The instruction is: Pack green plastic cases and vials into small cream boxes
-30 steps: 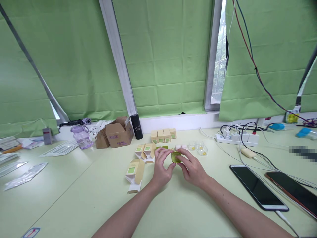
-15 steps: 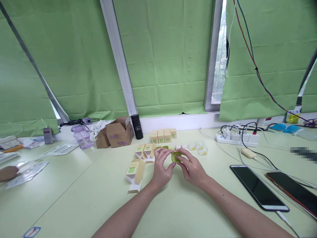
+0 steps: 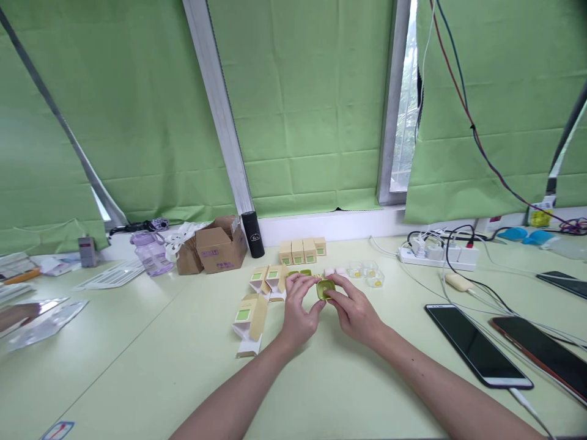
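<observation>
Between my two hands is a small square green container (image 3: 324, 288), tilted so that its hollow inside faces me. My left hand (image 3: 300, 305) grips its left edge with fingertips and thumb. On the other side my right hand (image 3: 355, 308) holds the right edge, a finger reaching inside. Just behind lie more green pieces (image 3: 300, 272), partly covered by my left hand, and two small pale pink pieces (image 3: 334, 271). Several clear round cups (image 3: 369, 270) with something yellow in them stand to the right. Open small cartons (image 3: 251, 315) with green windows lie left of my left hand.
A row of closed small cartons (image 3: 298, 252) stands at the back. Left of it are a black cylinder (image 3: 253, 234), a brown cardboard box (image 3: 222, 247) and a purple bottle (image 3: 152, 252). Phones (image 3: 477, 345), cables and a power strip (image 3: 439, 256) occupy the right.
My hands keep nearly the same grip on the green container. At the far left, another person's hand has shifted by the clear plastic sheets.
</observation>
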`<state>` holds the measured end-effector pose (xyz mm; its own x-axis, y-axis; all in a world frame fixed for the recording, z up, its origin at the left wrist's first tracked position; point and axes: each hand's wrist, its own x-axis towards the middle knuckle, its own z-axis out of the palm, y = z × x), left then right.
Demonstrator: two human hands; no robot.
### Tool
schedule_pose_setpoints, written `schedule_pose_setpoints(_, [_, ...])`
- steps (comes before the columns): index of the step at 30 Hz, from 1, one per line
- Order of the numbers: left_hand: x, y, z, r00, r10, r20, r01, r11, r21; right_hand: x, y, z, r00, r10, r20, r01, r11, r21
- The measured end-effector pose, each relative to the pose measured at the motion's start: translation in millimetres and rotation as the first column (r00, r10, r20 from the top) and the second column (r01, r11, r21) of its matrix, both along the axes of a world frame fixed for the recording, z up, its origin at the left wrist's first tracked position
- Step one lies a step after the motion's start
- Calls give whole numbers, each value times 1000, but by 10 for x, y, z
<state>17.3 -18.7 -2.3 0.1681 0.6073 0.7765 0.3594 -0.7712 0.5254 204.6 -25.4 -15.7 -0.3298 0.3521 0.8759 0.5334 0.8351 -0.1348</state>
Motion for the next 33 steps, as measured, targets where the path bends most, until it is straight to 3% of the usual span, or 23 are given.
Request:
schedule_pose_setpoints(10, [-5,5,-7,1000,-3,-15,3,1000,17,-13,-27,11,999,26,-36,-27,999,-43])
schedule_pose_setpoints(23, [5,23,2,999,-7,41,9,998,-56,-1,-56,21,993,14,-120,-26,994,-103])
schedule_pose_setpoints(28, [13,31,5,999,0,49,4,996,-90,-23,-40,23,974,24,-227,-58,988,-142])
schedule_pose_setpoints(33, [-5,36,9,999,2,42,3,993,-117,-50,-25,26,905,-15,-426,-131,941,-312])
